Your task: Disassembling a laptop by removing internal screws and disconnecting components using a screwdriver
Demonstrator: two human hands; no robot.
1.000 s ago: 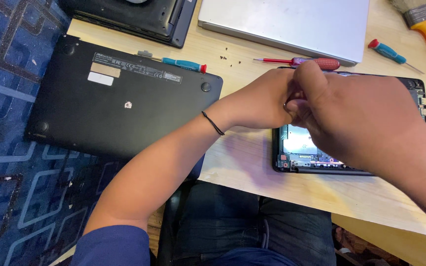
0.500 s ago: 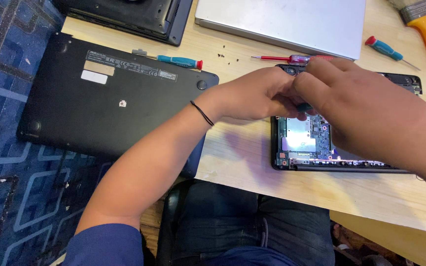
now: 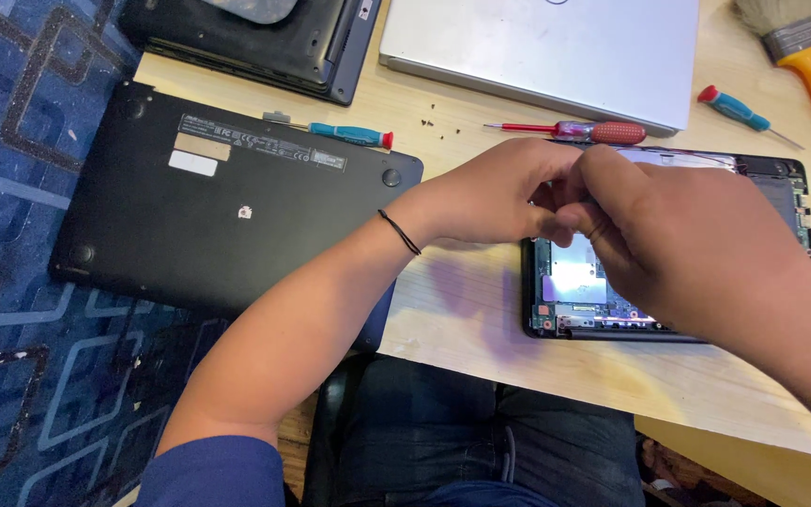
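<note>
Both my hands meet over an opened black laptop (image 3: pixel 574 291) with its circuit board exposed, lying on a light wooden table (image 3: pixel 462 310). My left hand (image 3: pixel 495 192), with a thin black band at the wrist, has its fingers curled at the laptop's upper left part. Touching it from the right, my right hand (image 3: pixel 678 239) covers most of the board with fingers bent down. Whether either hand pinches a small part is hidden by the fingers.
A black laptop bottom cover (image 3: pixel 227 197) lies to the left, hanging over a blue patterned carpet. A teal screwdriver (image 3: pixel 354 134), a red screwdriver (image 3: pixel 593 131), another teal one (image 3: pixel 739 111), a silver closed laptop (image 3: pixel 556 47), another black laptop (image 3: pixel 265 33) and an orange-handled brush (image 3: pixel 804 61) sit at the back.
The view has shifted slightly. My hands stay together over the open laptop, with the right hand moved a little so more of the board's left side shows.
</note>
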